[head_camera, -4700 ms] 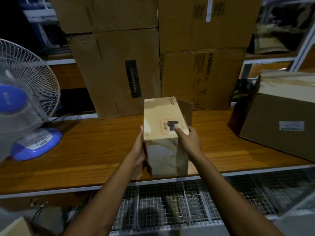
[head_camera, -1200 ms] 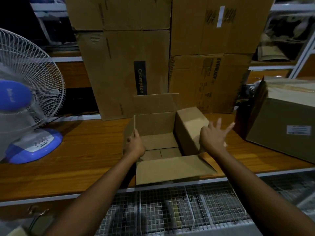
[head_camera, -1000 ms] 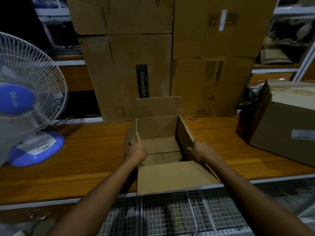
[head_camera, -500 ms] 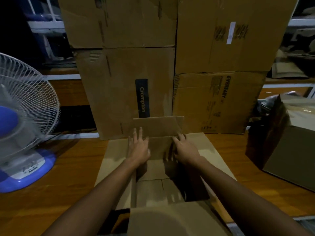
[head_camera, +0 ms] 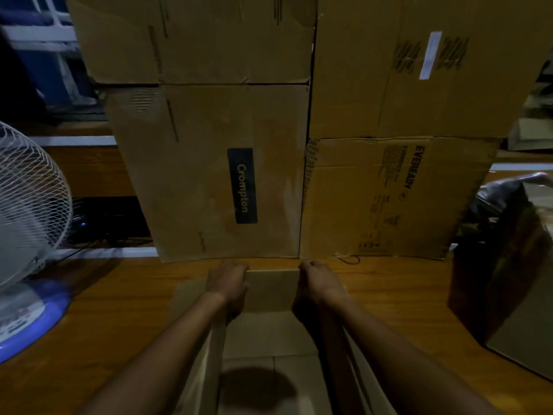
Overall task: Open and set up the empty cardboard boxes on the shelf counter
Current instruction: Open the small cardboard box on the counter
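Note:
A small open cardboard box (head_camera: 269, 336) stands on the wooden shelf counter (head_camera: 119, 310) right below me, and I look down into its empty inside. Its far flap (head_camera: 272, 290) is folded outward toward the stacked boxes. My left hand (head_camera: 227, 284) grips the left end of that flap and my right hand (head_camera: 320, 283) grips the right end, fingers curled over its far edge. The side flaps run down under my forearms. The fingertips are hidden behind the flap.
A tall Crompton box (head_camera: 224, 175) and an Eveready box (head_camera: 389, 199) stand close behind the small box, with more boxes stacked on them. A white and blue table fan (head_camera: 27, 205) is at the left. Another cardboard box (head_camera: 508, 280) sits at the right.
I have leaned in closer over the box. The far flap has gone from upright to folded back and down, and both hands moved forward with it, fingers now curled over its edge.

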### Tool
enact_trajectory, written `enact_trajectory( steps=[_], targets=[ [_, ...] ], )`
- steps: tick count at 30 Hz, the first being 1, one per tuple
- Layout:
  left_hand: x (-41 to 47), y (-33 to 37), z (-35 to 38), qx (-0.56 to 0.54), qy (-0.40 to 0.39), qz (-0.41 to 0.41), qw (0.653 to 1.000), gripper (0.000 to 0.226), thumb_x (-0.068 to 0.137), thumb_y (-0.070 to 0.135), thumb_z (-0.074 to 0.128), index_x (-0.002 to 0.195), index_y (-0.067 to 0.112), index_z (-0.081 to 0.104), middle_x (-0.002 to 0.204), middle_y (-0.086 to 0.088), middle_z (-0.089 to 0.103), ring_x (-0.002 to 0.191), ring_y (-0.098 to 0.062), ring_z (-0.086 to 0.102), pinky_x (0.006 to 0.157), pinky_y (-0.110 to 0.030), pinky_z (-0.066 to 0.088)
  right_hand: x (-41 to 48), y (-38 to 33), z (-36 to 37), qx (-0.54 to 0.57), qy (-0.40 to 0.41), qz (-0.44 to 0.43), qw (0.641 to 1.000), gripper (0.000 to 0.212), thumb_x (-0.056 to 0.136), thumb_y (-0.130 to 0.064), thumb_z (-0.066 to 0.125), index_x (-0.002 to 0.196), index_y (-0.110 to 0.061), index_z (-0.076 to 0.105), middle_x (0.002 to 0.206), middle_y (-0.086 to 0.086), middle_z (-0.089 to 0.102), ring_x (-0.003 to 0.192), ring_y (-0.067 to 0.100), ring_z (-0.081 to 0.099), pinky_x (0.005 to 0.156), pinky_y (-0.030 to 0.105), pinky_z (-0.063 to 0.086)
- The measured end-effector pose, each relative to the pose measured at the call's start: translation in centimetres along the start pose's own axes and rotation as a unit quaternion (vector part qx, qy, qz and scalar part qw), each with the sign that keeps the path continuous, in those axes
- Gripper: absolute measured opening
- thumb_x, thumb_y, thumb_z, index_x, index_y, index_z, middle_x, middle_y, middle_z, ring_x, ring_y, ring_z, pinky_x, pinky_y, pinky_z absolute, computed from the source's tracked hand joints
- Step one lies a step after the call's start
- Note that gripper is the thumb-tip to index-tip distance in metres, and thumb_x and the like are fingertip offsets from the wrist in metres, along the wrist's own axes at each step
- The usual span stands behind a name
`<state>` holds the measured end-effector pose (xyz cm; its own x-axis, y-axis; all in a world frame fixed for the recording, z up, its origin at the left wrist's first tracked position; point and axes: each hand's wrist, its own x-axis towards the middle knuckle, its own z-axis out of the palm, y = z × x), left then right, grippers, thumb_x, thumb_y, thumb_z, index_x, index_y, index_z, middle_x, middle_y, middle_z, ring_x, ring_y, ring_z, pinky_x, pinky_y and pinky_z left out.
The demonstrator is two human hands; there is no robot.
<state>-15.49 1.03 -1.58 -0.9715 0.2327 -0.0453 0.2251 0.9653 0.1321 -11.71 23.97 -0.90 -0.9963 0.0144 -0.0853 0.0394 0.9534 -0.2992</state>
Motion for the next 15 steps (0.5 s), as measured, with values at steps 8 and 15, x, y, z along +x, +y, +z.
enact_trajectory(
  steps=[8, 15],
  targets=[
    [-2.0, -0.1, -0.4, -0.075, 0.033, -0.039, 0.996, 0.052, 0.095, 0.029, 0.060, 0.144, 0.026, 0.044, 0.155, -0.003, 0.038, 0.143, -0.029, 0.031, 0.113, -0.049, 0.032, -3.4, 0.1, -1.0, 0.059, 0.089, -0.008, 0.994, 0.026, 0.096, -0.022, 0.053, 0.121, -0.023, 0.059, 0.119, 0.003, 0.063, 0.107, 0.021, 0.059, 0.093, 0.037, 0.052],
    [-11.9, 0.2, -0.6, -0.130, 0.047, -0.110, 0.984, 0.069, 0.090, 0.051, 0.060, 0.150, 0.026, 0.038, 0.160, -0.012, 0.027, 0.147, -0.037, 0.019, 0.115, -0.058, 0.026, -13.6, 1.0, -1.6, 0.036, 0.056, 0.028, 0.997, 0.050, 0.093, -0.043, 0.060, 0.139, -0.028, 0.050, 0.151, 0.004, 0.043, 0.135, 0.025, 0.044, 0.108, 0.043, 0.043]
  ],
)
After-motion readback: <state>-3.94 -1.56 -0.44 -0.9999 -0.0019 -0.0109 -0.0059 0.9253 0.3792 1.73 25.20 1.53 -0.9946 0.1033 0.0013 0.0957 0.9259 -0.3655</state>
